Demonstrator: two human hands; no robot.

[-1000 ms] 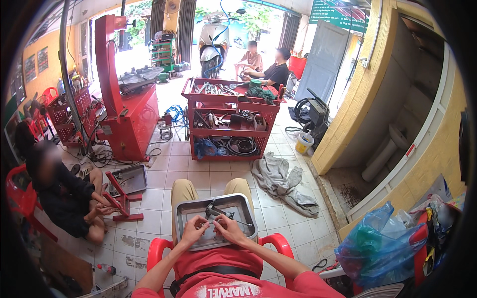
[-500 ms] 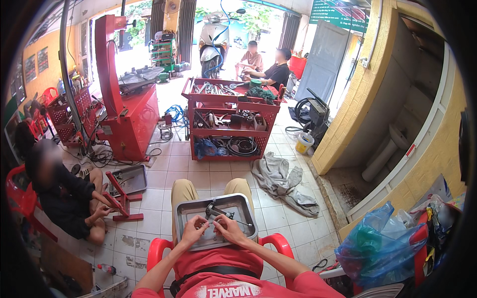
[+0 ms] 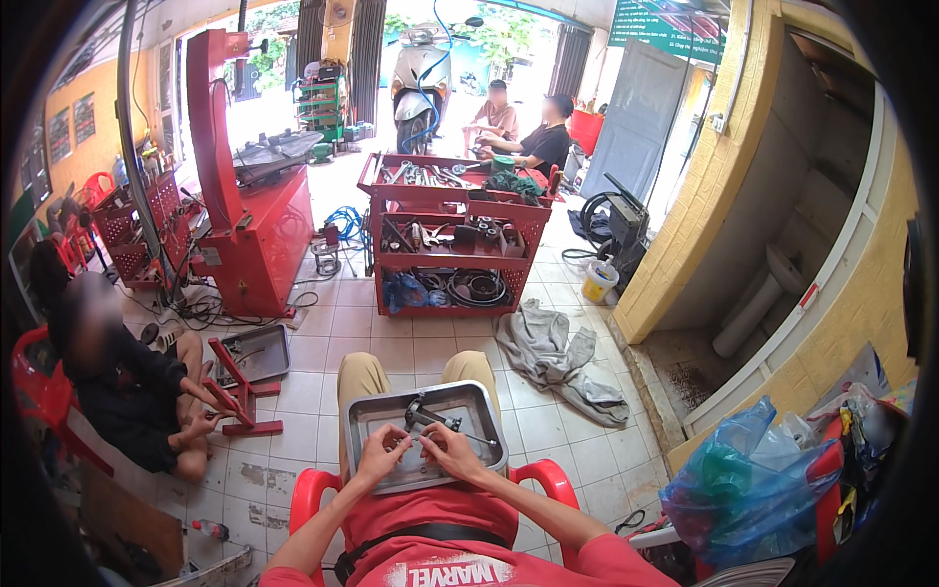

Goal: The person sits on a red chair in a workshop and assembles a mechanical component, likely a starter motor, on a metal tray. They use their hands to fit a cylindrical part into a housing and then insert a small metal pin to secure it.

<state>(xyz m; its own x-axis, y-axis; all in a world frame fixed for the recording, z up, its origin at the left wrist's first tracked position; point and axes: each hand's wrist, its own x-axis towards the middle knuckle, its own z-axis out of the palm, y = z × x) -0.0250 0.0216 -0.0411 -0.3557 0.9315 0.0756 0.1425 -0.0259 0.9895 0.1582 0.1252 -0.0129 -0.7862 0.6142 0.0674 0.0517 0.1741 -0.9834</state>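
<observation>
A grey metal tray (image 3: 362, 404) rests across my lap. Inside it lies a dark mechanical part with a bracket-like shape (image 3: 419, 407), toward the far side. Over the near half of the tray, my left hand (image 3: 384, 450) is closed in a pinch, fingertips together. My right hand (image 3: 449, 452) is likewise pinched, just to its right, the two sets of fingertips almost meeting. Whatever sits between the fingers is too small to make out. A thin rod-like piece (image 3: 486, 439) lies in the tray beyond my right hand.
A red tool cart (image 3: 450, 262) loaded with tools stands ahead. Grey cloth (image 3: 562, 362) lies on the tiles to the right, near a bucket (image 3: 599, 281). At left a co-worker (image 3: 127, 382) sits by a red stand (image 3: 251, 428) and another tray (image 3: 256, 352). Plastic bags (image 3: 748, 484) sit at lower right.
My hands and the tray hold nearly the same place. The co-worker's hands at left have shifted slightly by the red stand.
</observation>
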